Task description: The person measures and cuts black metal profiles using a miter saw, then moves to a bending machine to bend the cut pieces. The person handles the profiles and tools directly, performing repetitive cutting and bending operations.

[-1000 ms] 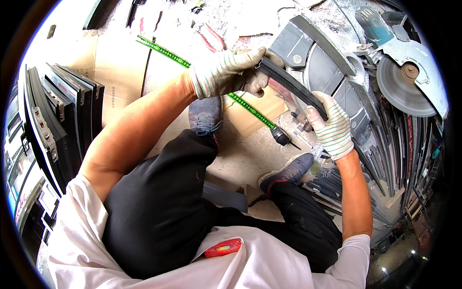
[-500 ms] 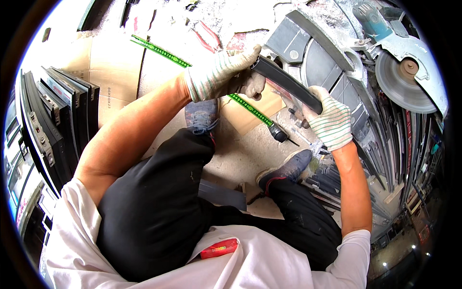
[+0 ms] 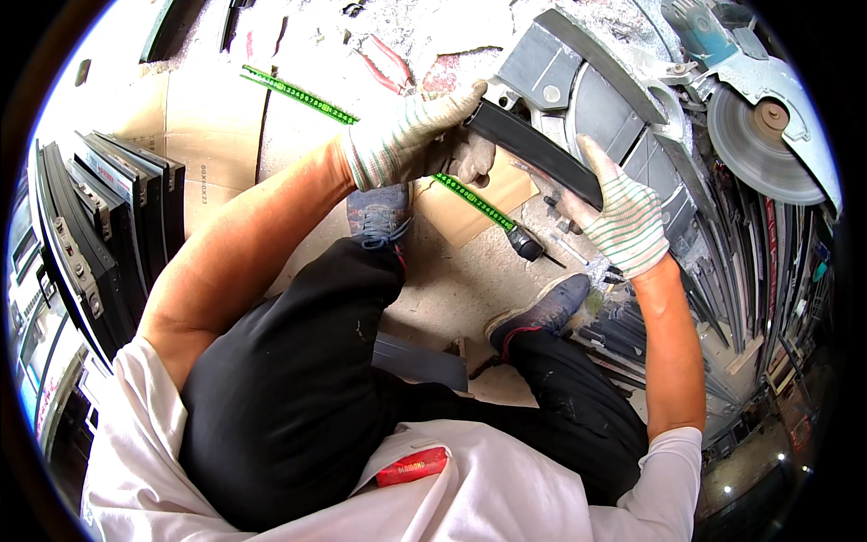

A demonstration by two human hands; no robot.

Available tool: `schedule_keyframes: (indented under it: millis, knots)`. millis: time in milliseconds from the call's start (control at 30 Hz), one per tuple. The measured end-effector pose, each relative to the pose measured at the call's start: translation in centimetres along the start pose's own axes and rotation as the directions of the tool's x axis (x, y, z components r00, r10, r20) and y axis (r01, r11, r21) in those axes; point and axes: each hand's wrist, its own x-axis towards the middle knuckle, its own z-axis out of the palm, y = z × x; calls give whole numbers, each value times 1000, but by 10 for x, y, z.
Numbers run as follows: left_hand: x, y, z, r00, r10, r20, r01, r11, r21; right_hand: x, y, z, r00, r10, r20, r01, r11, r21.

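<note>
Both my hands wear white striped knit gloves and hold a short black profile bar (image 3: 535, 149) by its two ends. My left hand (image 3: 420, 135) wraps the bar's upper left end, fingers curled below it. At the lower right end, my right hand (image 3: 621, 215) grips with the thumb along the side. A green tape measure strip (image 3: 483, 206) passes below my left hand, partly hidden by it, and ends in a black piece by my foot. Just beyond the bar stands the grey base of a cut-off saw (image 3: 542, 77).
The saw's round blade (image 3: 763, 135) is at the far right, beside upright dark profile strips (image 3: 768, 271). Red-handled pliers (image 3: 386, 65) lie at the back. Black framed panels (image 3: 108, 208) stand at the left near cardboard (image 3: 212, 135). Dark offcuts (image 3: 623, 339) lie by my right shoe.
The bar has turned slightly in my hands, so more of its broad black face shows. My right hand has shifted a little, its thumb now raised along the bar. Both hands keep their hold.
</note>
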Motion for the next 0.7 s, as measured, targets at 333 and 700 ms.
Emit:
schedule_keyframes:
  millis: [333,700]
  knots:
    - [-2,-1,-1,1000,-2,-22,1,998,-60,1,0,-2,996,23,84,-20,999,-35]
    - [-3,-1,-2,1000,-11,-4,11,992,-129,1,-3,-2,995,21,102,-17,999,-41]
